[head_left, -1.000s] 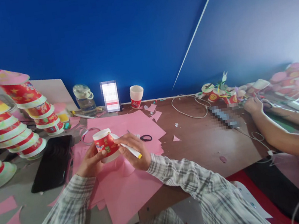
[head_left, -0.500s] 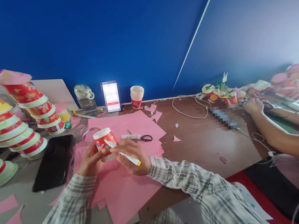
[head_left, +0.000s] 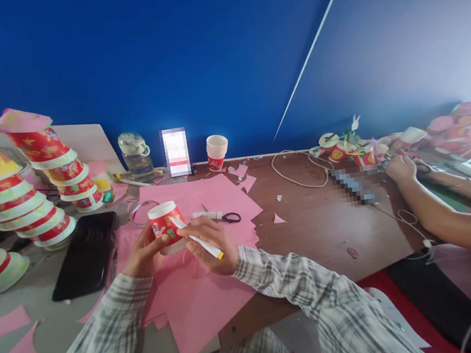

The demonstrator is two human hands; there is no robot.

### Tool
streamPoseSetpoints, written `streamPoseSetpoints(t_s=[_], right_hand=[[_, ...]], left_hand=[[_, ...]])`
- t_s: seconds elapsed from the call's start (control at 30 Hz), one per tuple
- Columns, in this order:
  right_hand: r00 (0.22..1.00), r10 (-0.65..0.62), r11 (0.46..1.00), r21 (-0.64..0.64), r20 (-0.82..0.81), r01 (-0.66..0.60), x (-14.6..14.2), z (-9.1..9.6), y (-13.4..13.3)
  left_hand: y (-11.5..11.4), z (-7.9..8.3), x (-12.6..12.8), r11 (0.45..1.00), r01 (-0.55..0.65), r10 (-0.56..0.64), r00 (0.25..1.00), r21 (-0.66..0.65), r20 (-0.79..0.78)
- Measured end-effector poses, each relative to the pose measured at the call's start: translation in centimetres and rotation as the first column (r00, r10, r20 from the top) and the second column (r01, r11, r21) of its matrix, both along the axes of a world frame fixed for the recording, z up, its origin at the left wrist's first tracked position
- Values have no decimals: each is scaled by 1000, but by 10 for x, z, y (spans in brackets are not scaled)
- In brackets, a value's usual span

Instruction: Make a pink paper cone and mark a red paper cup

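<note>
My left hand (head_left: 144,255) is closed round a red paper cup (head_left: 162,219) with a white rim and printed figures. Between the fingers of my right hand (head_left: 215,248) is a white marker pen (head_left: 205,247) with a yellow end; its upper part lies against the cup's side, though I cannot tell whether the tip touches. Below both hands spread overlapping sheets of pink paper (head_left: 211,305). On the paper just beyond my right hand lie black-handled scissors (head_left: 231,217) and a white tube (head_left: 206,215).
Two leaning towers of red cups (head_left: 62,149) stand on the left, near a black phone (head_left: 84,254). At the back are a water bottle (head_left: 136,156), a lit screen (head_left: 176,150) and stacked cups (head_left: 216,151). On the right, a co-worker's arms (head_left: 436,204) reach over the table beside a cable (head_left: 299,181).
The marker pen has shifted slightly right and down against the cup, and my right hand's fingers have moved with it. My left hand still holds the cup in nearly the same spot.
</note>
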State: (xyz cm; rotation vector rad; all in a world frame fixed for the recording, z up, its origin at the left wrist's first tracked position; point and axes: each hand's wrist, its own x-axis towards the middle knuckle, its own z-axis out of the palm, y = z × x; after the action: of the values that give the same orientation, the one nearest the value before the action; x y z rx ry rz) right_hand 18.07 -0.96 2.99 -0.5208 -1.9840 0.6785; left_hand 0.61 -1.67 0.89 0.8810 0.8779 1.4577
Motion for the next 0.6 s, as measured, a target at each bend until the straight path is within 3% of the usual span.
streamPoseSetpoints(t_s=[0.17, 0.43, 0.6], right_hand=[[999, -26, 999, -49, -42, 24, 1, 3, -1], [998, 54, 998, 10, -9, -54, 0, 6, 0], [999, 39, 999, 22, 18, -40, 0, 4, 1]], left_hand=[[0, -1, -1, 1000, 12, -12, 1000, -11, 18], [1, -4, 0, 999, 29, -30, 999, -18, -38], [2, -7, -2, 999, 36, -36, 999, -5, -21]])
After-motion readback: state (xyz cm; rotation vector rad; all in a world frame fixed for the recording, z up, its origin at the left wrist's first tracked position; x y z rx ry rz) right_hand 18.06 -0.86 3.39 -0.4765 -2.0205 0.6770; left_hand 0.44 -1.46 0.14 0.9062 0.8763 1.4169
